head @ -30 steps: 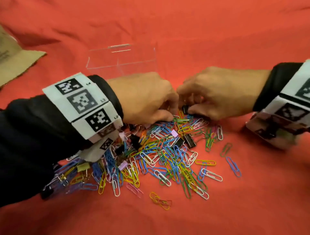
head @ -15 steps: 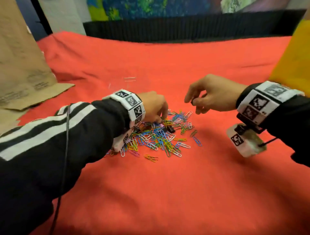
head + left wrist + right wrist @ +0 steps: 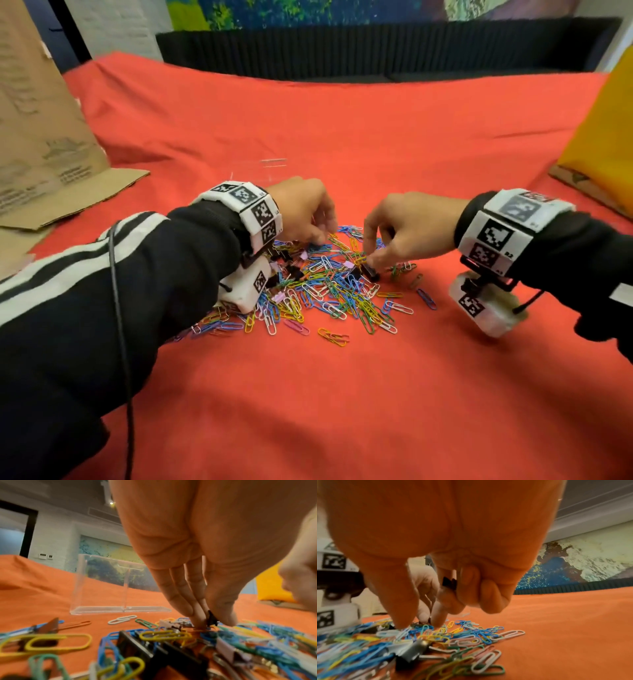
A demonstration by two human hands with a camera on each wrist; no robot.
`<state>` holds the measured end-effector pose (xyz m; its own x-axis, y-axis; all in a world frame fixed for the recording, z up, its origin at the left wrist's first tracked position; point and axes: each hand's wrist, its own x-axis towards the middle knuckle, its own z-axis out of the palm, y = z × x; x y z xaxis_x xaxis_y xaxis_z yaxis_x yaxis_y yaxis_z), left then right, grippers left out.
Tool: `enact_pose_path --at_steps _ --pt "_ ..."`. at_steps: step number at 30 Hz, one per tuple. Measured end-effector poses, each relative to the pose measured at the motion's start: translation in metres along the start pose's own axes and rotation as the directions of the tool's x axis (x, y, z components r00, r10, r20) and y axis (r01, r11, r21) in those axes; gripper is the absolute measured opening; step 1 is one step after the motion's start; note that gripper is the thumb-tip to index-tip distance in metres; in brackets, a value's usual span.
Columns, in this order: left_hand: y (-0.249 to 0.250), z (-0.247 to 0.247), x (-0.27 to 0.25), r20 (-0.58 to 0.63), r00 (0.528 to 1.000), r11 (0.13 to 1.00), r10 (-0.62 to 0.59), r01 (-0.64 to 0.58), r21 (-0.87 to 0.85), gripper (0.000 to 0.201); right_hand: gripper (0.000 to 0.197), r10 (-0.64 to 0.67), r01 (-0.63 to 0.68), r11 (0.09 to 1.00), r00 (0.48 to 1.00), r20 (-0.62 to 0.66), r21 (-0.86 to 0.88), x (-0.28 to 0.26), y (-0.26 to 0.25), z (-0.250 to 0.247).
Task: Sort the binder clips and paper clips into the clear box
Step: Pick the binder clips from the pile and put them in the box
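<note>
Change: right hand (image 3: 407, 233), raised clear of the pile half a second ago, is now down on it; left hand (image 3: 301, 209) still at the pile's far left edge.
Right grip: curled middle and ring fingers (image 3: 489, 596) tuck a black binder clip (image 3: 449, 583) against the palm; thumb and index tips touch the clips below, beside another black binder clip (image 3: 370, 272).
Left grip: thumb and fingertips (image 3: 181, 605) pinch a small black binder clip (image 3: 211, 619) at the top of the pile.
Pile: coloured paper clips (image 3: 329, 294) mixed with black and pale binder clips, heaped loosely between and under both hands.
Box: clear box (image 3: 109, 586) stands upright just beyond the pile, behind the left hand; two compartments, no clips visible inside.
Surface: red cloth (image 3: 342, 394).
Surroundings: cardboard (image 3: 44, 144) at far left, yellow object (image 3: 609, 137) at far right.
</note>
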<state>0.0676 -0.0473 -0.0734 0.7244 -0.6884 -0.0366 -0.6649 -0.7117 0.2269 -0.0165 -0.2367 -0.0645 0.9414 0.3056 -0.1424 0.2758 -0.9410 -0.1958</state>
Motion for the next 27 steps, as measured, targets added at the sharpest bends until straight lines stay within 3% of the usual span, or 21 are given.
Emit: enact_pose_path --at_steps 4,9,15,18,20,23,27 --pt "-0.010 -0.007 -0.007 -0.054 0.998 0.997 0.029 -0.032 -0.065 0.022 0.029 0.006 -0.001 0.996 0.998 0.056 -0.093 0.003 -0.010 0.009" --pt "-0.016 -0.014 -0.018 -0.048 0.998 0.965 0.043 -0.054 -0.257 0.024 0.009 -0.041 0.049 0.994 0.996 0.080 -0.102 0.011 -0.010 0.014" --pt "0.015 -0.019 -0.026 0.121 0.992 0.998 0.040 -0.033 -0.060 0.025 0.007 -0.073 0.074 0.996 0.997 0.006 -0.047 0.002 0.003 -0.007" --pt "0.030 -0.014 -0.023 0.138 0.988 0.994 0.068 -0.078 0.071 0.013 0.015 -0.063 0.071 0.990 0.996 0.067 -0.118 -0.006 0.006 -0.008" --pt "0.036 -0.009 -0.017 0.146 0.985 0.980 0.093 -0.116 0.163 0.020 0.018 -0.060 0.078 0.979 0.993 0.098 -0.189 -0.008 0.005 0.001" --pt "0.042 -0.001 -0.008 0.228 0.967 0.965 0.112 -0.161 0.209 0.031 0.016 -0.075 0.089 0.973 0.995 0.070 -0.214 -0.008 0.004 0.009" --pt "0.043 0.006 -0.001 0.239 0.964 0.965 0.118 -0.168 0.203 0.023 0.009 -0.090 0.102 0.975 0.994 0.065 -0.198 -0.010 0.003 0.007"
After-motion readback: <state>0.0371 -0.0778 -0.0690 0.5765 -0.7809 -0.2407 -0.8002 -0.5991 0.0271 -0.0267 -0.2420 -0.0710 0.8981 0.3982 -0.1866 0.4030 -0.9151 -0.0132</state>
